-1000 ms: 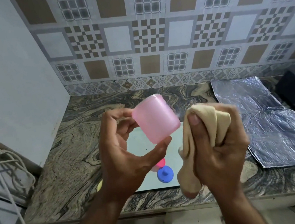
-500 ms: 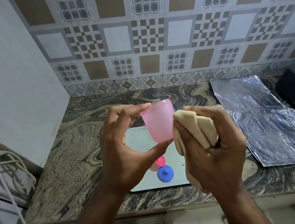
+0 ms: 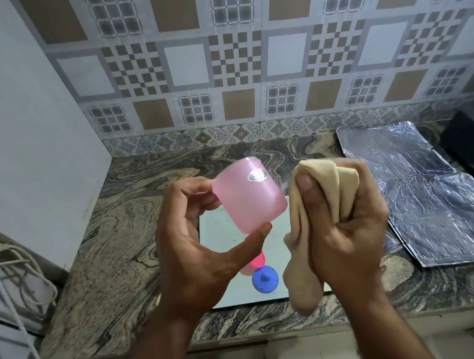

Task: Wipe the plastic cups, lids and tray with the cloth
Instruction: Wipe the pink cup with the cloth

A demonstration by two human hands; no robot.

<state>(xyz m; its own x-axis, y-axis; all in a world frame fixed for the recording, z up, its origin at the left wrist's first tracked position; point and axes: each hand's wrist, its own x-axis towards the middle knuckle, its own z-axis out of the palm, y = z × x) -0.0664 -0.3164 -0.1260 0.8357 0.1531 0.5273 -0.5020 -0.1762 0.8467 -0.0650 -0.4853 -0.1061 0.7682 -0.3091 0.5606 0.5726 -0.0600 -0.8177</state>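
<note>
Pink and translucent, the plastic cup [image 3: 248, 198] is held up above the white tray [image 3: 221, 234] by the left hand [image 3: 205, 250], whose thumb presses its lower rim while the curled fingers [image 3: 192, 190] grip the upper edge. The cup lies tilted, its closed base toward the tiled wall, a small shiny sticker showing on its side. Half a second ago it stood nearly upright against the cloth; now it has tipped over and a narrow gap has opened between it and the cloth.

To the right of the cup, the right hand [image 3: 344, 226] clenches the beige cloth [image 3: 317, 220], fingers wrapped tightly round the bunched fabric, with a loose tail hanging down past the wrist in front of the tray's near edge. The hand has drawn slightly right and up since the earlier frame.

Below the cup, on the tray, a blue lid [image 3: 265, 280] with a small knob sits near the front edge, and a pink lid [image 3: 257, 261] peeks out just behind it, partly hidden by the left hand. The tray rests on the marbled worktop [image 3: 105, 253]. Right of the tray, sheets of silver foil [image 3: 439, 200] cover the worktop.
</note>
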